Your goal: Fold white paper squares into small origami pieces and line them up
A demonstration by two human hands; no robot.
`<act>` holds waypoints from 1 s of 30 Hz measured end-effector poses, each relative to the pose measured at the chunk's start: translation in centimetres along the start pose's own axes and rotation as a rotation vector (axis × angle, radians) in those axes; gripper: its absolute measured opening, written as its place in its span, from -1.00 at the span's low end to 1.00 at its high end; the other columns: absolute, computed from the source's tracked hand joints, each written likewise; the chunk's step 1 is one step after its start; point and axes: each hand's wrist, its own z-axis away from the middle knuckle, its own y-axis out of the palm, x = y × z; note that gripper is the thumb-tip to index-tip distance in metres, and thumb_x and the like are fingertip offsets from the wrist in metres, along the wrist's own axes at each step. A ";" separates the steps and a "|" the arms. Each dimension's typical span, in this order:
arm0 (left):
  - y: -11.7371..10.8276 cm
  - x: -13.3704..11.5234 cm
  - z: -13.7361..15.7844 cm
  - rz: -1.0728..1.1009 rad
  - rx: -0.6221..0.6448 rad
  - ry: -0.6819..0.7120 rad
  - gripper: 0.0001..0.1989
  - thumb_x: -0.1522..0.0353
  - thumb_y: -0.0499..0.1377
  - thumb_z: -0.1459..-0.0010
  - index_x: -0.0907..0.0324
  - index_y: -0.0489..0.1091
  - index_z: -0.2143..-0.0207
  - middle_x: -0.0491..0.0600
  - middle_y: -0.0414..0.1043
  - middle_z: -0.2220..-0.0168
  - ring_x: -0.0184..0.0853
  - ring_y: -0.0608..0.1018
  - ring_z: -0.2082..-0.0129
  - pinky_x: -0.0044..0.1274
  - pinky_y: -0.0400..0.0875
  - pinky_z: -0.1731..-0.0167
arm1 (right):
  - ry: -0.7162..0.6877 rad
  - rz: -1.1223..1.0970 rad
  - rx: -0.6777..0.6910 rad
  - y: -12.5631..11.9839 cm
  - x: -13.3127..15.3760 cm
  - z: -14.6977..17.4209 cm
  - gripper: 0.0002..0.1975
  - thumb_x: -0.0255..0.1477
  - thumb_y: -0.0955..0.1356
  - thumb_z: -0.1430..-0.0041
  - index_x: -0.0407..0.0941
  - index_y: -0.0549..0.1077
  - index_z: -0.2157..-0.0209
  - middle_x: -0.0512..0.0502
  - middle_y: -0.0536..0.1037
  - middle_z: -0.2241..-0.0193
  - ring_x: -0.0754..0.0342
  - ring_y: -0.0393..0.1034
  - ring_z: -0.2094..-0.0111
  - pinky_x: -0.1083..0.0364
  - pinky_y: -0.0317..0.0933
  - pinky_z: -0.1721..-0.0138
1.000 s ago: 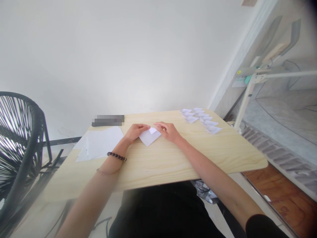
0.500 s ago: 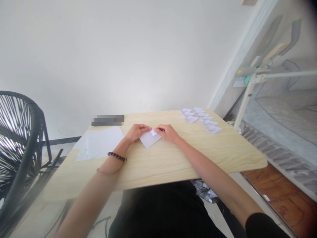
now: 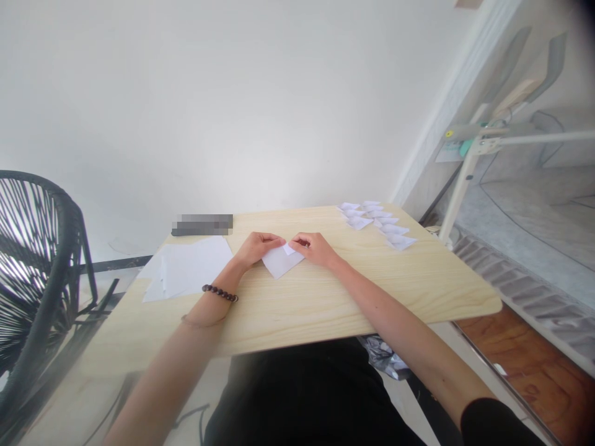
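"How are the hands working?"
"The left hand [image 3: 255,249] and right hand [image 3: 312,249] both pinch the far part of the folded paper [image 3: 279,265], mid-table. Aligned edges and even pressure should keep its crease crisp."
"And around them?"
"A pale wood-grain table [image 3: 325,310], loose sheets [image 3: 195,269] left, pointed paper pieces [image 3: 398,241] far right, a white wall [image 3: 279,111] beyond, a woven-cord chair [image 3: 70,217] left."
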 end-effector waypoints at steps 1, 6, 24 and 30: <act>0.0 0.0 0.0 -0.004 -0.002 0.001 -0.61 0.14 0.23 0.21 0.28 0.47 0.41 -0.02 0.44 0.51 -0.42 0.38 0.57 -0.60 0.21 0.60 | 0.001 -0.002 0.001 0.0 0.0 0.0 -0.77 -0.33 0.23 -0.05 -0.18 0.43 0.45 -0.01 0.48 0.48 0.20 0.28 0.46 0.22 0.08 0.44; 0.1 -0.1 0.1 -0.020 -0.007 -0.008 -0.62 0.14 0.23 0.21 0.27 0.47 0.42 -0.03 0.44 0.52 -0.42 0.38 0.58 -0.60 0.20 0.61 | 0.001 -0.008 0.007 -0.1 0.2 0.0 -0.77 -0.33 0.23 -0.05 -0.18 0.43 0.46 -0.01 0.47 0.49 0.20 0.27 0.47 0.22 0.08 0.44; 0.1 0.1 0.0 -0.085 -0.001 0.023 -0.63 0.14 0.20 0.17 0.28 0.47 0.43 -0.04 0.43 0.53 -0.43 0.37 0.60 -0.61 0.18 0.64 | -0.046 0.028 0.037 0.0 -0.1 -0.1 -0.75 -0.37 0.21 -0.07 -0.19 0.44 0.48 0.00 0.46 0.51 0.22 0.25 0.50 0.24 0.07 0.46; 0.3 -0.3 0.4 -0.101 0.094 0.054 -0.65 0.15 0.19 0.15 0.28 0.47 0.42 -0.03 0.45 0.52 -0.41 0.39 0.58 -0.62 0.19 0.64 | -0.017 0.022 0.067 0.1 -0.2 0.0 -0.82 -0.40 0.23 -0.02 -0.17 0.43 0.45 0.02 0.44 0.53 0.23 0.24 0.54 0.24 0.07 0.49</act>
